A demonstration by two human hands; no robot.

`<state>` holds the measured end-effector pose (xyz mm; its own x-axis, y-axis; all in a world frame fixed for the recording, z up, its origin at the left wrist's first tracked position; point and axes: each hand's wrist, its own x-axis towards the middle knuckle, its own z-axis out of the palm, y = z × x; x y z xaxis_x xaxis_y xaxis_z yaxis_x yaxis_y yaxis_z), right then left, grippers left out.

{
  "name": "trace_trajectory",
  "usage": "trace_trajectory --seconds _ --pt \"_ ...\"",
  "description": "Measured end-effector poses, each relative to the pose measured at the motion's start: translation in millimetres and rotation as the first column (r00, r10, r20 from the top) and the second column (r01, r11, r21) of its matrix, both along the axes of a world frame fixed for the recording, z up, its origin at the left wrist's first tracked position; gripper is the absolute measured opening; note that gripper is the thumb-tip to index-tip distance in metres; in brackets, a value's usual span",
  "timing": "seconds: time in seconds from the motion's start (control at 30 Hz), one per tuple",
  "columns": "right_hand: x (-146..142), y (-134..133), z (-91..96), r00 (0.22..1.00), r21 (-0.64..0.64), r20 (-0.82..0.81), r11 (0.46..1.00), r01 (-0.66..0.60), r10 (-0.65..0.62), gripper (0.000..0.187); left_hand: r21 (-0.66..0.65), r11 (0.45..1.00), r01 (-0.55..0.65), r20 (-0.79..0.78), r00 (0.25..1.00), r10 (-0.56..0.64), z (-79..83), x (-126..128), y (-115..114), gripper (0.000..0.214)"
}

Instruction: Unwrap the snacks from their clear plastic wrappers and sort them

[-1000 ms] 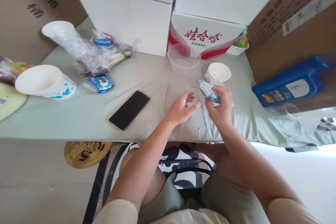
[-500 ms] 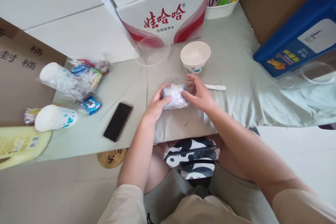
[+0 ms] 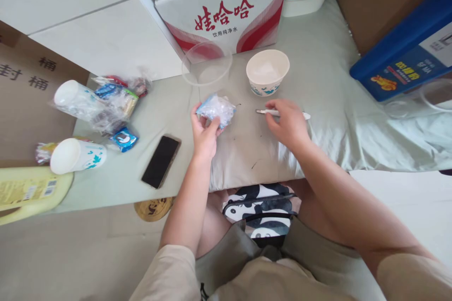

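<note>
My left hand is closed on a small crinkly blue-and-clear packet, held just above the cloth-covered table. To its right, my right hand lies over a thin white utensil on the cloth, fingers curled on its middle. A white paper bowl with blue print stands just beyond the right hand. A clear plastic lid lies beyond the packet.
A black phone lies left of my left hand. Further left are a blue snack packet, a bag of snacks, a tipped paper cup and a yellow bottle. Boxes line the back; a blue container sits right.
Both hands held the packet half a second ago. The right hand has let go and moved right onto the white utensil; the left hand has lifted the packet slightly away.
</note>
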<state>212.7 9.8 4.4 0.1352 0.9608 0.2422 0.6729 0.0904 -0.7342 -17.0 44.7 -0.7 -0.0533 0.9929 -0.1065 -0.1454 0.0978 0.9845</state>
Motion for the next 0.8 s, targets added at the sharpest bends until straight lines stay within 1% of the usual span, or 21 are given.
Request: trace_trajectory --seconds 0.07,0.1,0.17,0.23,0.3,0.33,0.4,0.47,0.53,0.57,0.6,0.7,0.77,0.8 --pt "20 -6 -7.4 0.973 0.014 0.221 0.998 0.069 -0.07 0.028 -0.007 0.999 -0.039 -0.062 0.997 0.038 -1.1 -9 4 0.077" --pt "28 -10 -10.9 0.952 0.008 0.292 0.996 0.092 -0.091 0.03 -0.006 0.999 -0.043 -0.09 0.995 0.042 -2.1 -12 5 0.076" --pt "41 -16 -14.5 0.928 -0.007 0.357 0.993 0.115 -0.104 0.027 0.006 0.999 -0.031 -0.126 0.992 0.032 -4.2 -13 7 0.075" --pt "43 -21 -11.7 0.943 -0.021 0.317 0.994 0.11 -0.098 0.027 0.025 1.0 -0.012 -0.14 0.99 0.015 -5.5 -9 6 0.075" --pt "35 -24 -3.7 0.982 -0.077 0.178 0.994 0.075 -0.06 0.032 0.054 0.998 0.017 -0.161 0.987 -0.008 -5.6 -2 4 0.077" --pt "27 -25 1.1 0.996 -0.117 0.089 0.993 0.032 -0.022 0.035 0.073 0.997 0.034 -0.18 0.983 -0.021 -5.2 1 2 0.077" --pt "9 -26 9.8 0.996 -0.166 -0.053 0.983 -0.077 0.069 0.04 0.104 0.991 0.085 -0.231 0.971 -0.059 -4.1 9 -3 0.076" --pt "-9 -24 14.8 0.985 -0.153 -0.098 0.975 -0.158 0.144 0.041 0.113 0.983 0.147 -0.273 0.956 -0.112 -2.9 15 -8 0.074" --pt "-22 -21 15.5 0.978 -0.126 -0.077 0.972 -0.2 0.191 0.038 0.121 0.977 0.174 -0.274 0.952 -0.136 -1.5 19 -11 0.072" --pt "-25 -19 14.6 0.976 -0.124 -0.06 0.968 -0.217 0.211 0.038 0.134 0.979 0.153 -0.26 0.959 -0.114 -0.7 19 -11 0.072" --pt "-27 -17 13.1 0.971 -0.128 -0.039 0.963 -0.238 0.235 0.038 0.151 0.983 0.106 -0.239 0.969 -0.068 0.4 17 -10 0.072" --pt "-22 -13 6.3 0.959 -0.141 0.043 0.952 -0.27 0.279 0.036 0.168 0.979 -0.114 -0.164 0.976 0.142 4.5 5 -2 0.07" --pt "-13 -11 1.1 0.966 -0.147 0.1 0.964 -0.222 0.238 0.032 0.147 0.968 -0.203 -0.141 0.965 0.223 6.8 -3 3 0.068" --pt "-9 -9 -1.5 0.973 -0.146 0.129 0.974 -0.17 0.189 0.03 0.132 0.969 -0.209 -0.14 0.964 0.227 7.2 -6 4 0.068"
